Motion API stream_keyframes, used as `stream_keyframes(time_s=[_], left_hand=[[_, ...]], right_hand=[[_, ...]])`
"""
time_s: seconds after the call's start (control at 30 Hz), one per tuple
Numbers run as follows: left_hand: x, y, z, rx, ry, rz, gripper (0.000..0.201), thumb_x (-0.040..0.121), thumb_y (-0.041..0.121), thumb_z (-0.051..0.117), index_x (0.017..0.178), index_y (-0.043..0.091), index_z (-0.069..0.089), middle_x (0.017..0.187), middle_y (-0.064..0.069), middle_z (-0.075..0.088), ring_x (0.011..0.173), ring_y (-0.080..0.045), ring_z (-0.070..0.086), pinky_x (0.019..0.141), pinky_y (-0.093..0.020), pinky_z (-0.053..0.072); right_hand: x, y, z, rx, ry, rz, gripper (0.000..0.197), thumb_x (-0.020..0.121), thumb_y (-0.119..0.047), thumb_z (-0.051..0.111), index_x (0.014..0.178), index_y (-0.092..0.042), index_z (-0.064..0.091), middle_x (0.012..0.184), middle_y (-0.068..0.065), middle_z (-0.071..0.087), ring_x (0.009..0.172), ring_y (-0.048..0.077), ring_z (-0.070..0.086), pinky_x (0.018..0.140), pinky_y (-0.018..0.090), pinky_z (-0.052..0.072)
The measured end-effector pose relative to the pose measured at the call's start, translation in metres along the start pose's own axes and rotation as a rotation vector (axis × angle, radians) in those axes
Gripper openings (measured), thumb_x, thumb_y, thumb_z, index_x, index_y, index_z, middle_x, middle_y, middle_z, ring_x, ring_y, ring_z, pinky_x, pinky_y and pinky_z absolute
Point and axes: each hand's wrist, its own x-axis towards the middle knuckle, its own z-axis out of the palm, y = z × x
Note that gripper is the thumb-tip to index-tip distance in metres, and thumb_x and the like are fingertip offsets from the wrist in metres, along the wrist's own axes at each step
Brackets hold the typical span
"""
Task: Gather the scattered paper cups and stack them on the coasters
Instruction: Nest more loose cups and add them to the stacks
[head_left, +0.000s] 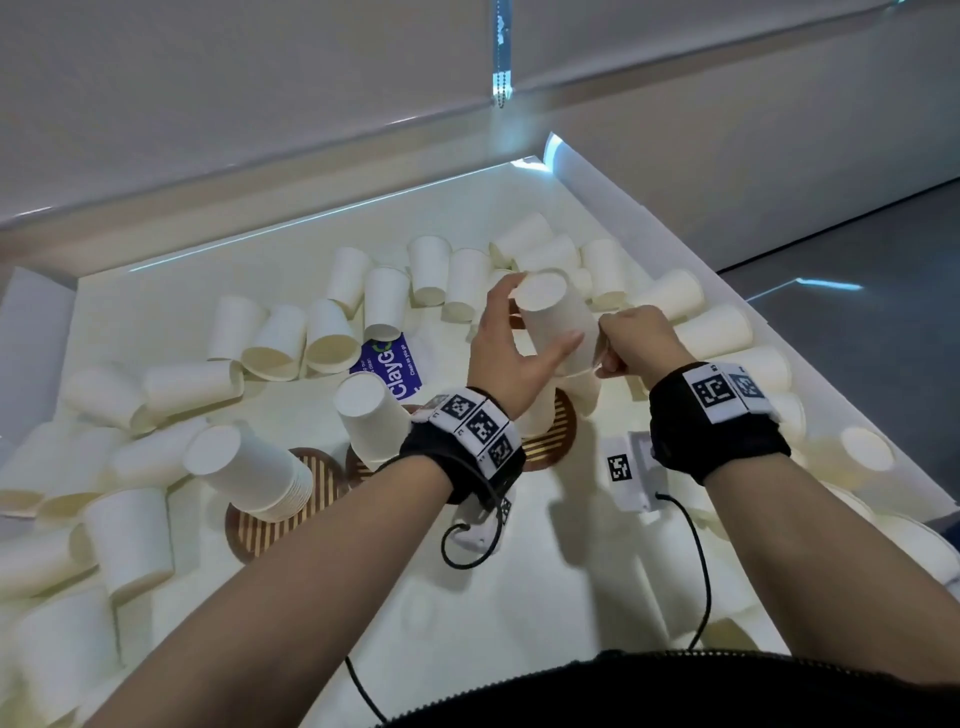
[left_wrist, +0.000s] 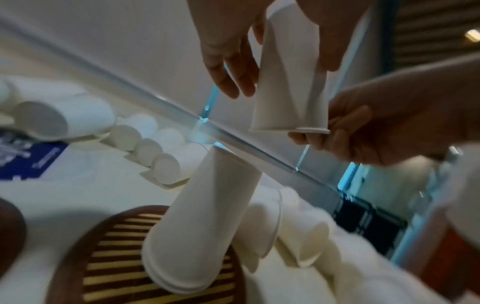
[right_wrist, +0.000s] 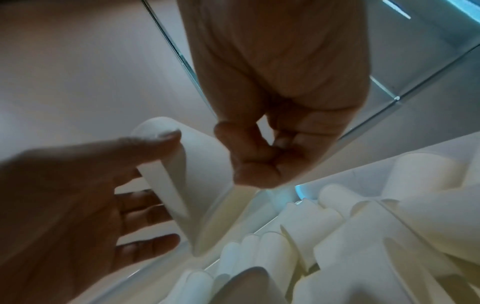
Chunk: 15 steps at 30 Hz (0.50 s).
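An upside-down white paper cup is held in the air between both hands, above a short stack on the right striped coaster. My left hand grips the cup's body, thumb in front and fingers behind. My right hand pinches the cup's rim. In the left wrist view the cup hangs above the stack on its coaster. The right wrist view shows the cup under curled fingers. Two more stacks stand on coasters to the left.
Several loose cups lie on their sides all round the white walled table, thick at the back, left and right. A blue ClayGo packet lies behind the middle stack. A white tagged device with a black cable sits under my right wrist.
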Motion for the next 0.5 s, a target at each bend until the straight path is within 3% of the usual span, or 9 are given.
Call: stream_keyframes(time_s=[0.13,0.2,0.23,0.3,0.37,0.4,0.43,0.47,0.5], left_hand=[[0.013,0.008,-0.009,-0.133,0.094,-0.188,0.069,0.077,0.035,0.074,0.134,0.025,0.036,0.112,0.009,0.053,0.096,-0.008,0.053,0.073,-0.009,0.041],[0.019,0.005,-0.014,-0.206,0.148,-0.275,0.066,0.08,0.035,0.072,0.134,0.026,0.034,0.11,0.003,0.055,0.09,-0.014,0.056,0.066,-0.011,0.043],[0.021,0.003,-0.017,-0.245,0.18,-0.31,0.065,0.081,0.034,0.07,0.134,0.027,0.033,0.11,0.002,0.055,0.089,-0.016,0.056,0.063,-0.011,0.046],[0.026,-0.005,-0.022,-0.322,0.239,-0.399,0.067,0.079,0.036,0.069,0.135,0.029,0.031,0.112,-0.003,0.056,0.093,-0.021,0.057,0.077,-0.025,0.057],[0.029,-0.01,-0.026,-0.349,0.26,-0.45,0.07,0.075,0.039,0.067,0.134,0.031,0.03,0.109,-0.005,0.055,0.097,-0.026,0.058,0.091,-0.045,0.053],[0.029,-0.012,-0.027,-0.349,0.26,-0.455,0.071,0.072,0.041,0.066,0.134,0.031,0.031,0.108,-0.005,0.054,0.099,-0.027,0.058,0.093,-0.048,0.051],[0.028,-0.012,-0.027,-0.349,0.252,-0.455,0.072,0.07,0.042,0.064,0.133,0.031,0.031,0.107,-0.004,0.054,0.1,-0.027,0.058,0.093,-0.05,0.051],[0.028,-0.012,-0.027,-0.354,0.248,-0.459,0.072,0.069,0.042,0.062,0.133,0.031,0.031,0.108,-0.004,0.054,0.101,-0.027,0.058,0.093,-0.05,0.051],[0.028,-0.013,-0.027,-0.354,0.256,-0.465,0.07,0.071,0.041,0.063,0.133,0.03,0.032,0.108,-0.004,0.054,0.101,-0.027,0.058,0.093,-0.05,0.051]], right_hand=[[0.006,0.001,0.012,-0.025,0.083,-0.091,0.017,0.088,-0.016,0.049,0.093,-0.007,0.062,0.077,0.009,0.063,0.053,0.019,0.056,0.059,0.029,0.054],[0.015,0.011,0.017,-0.119,0.203,-0.024,0.03,0.087,-0.024,0.054,0.112,-0.009,0.054,0.111,0.013,0.062,0.09,0.029,0.063,0.084,0.039,0.053],[0.019,0.017,0.019,-0.173,0.229,0.05,0.046,0.087,-0.026,0.057,0.126,-0.007,0.044,0.127,0.017,0.053,0.11,0.035,0.057,0.095,0.042,0.047],[0.024,0.03,0.025,-0.26,0.17,0.174,0.072,0.087,-0.027,0.061,0.14,0.003,0.023,0.141,0.022,0.04,0.128,0.038,0.042,0.103,0.042,0.037],[0.027,0.045,0.031,-0.264,0.068,0.178,0.054,0.088,-0.023,0.061,0.129,0.006,0.04,0.126,0.023,0.052,0.121,0.036,0.048,0.098,0.041,0.04],[0.03,0.052,0.032,-0.252,0.062,0.157,0.028,0.088,-0.019,0.059,0.105,0.002,0.055,0.106,0.019,0.058,0.109,0.034,0.054,0.09,0.038,0.043],[0.03,0.055,0.031,-0.215,0.077,0.132,0.015,0.088,-0.017,0.057,0.082,-0.003,0.056,0.089,0.015,0.057,0.097,0.031,0.055,0.082,0.036,0.042],[0.032,0.058,0.028,-0.166,0.109,0.127,0.019,0.089,-0.015,0.055,0.072,-0.005,0.053,0.079,0.012,0.054,0.092,0.03,0.053,0.078,0.034,0.04],[0.033,0.057,0.025,-0.11,0.134,0.137,0.019,0.09,-0.015,0.051,0.078,-0.001,0.057,0.081,0.014,0.055,0.094,0.033,0.054,0.079,0.035,0.04]])
